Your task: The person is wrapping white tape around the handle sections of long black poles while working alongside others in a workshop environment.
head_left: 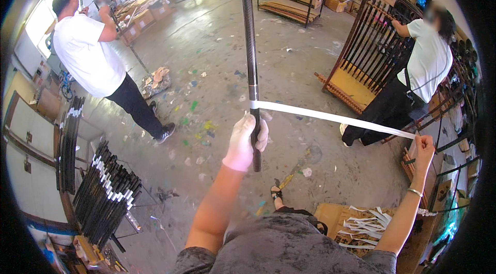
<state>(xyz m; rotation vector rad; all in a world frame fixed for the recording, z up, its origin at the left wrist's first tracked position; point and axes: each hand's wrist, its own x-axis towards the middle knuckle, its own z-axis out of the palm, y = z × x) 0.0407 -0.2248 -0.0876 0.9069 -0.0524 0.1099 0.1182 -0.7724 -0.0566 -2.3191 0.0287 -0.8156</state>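
My left hand (246,139), in a white glove, is wrapped round a long black tube (250,62) that stands nearly upright in front of me. Its lower end pokes out below my fist, and the top runs out of the picture. Just above that hand, a white strip of tape (330,116) meets the tube. From there it stretches taut to the right, where the bare fingers of my right hand (424,146) pinch its far end. A bracelet circles that wrist.
Several white strips (364,225) lie on cardboard (330,217) by my right side. Bundled black tubes (106,196) with white bands stand at left. One person (88,51) stands far left; another (423,62) is by a rack (374,46) of rods at right.
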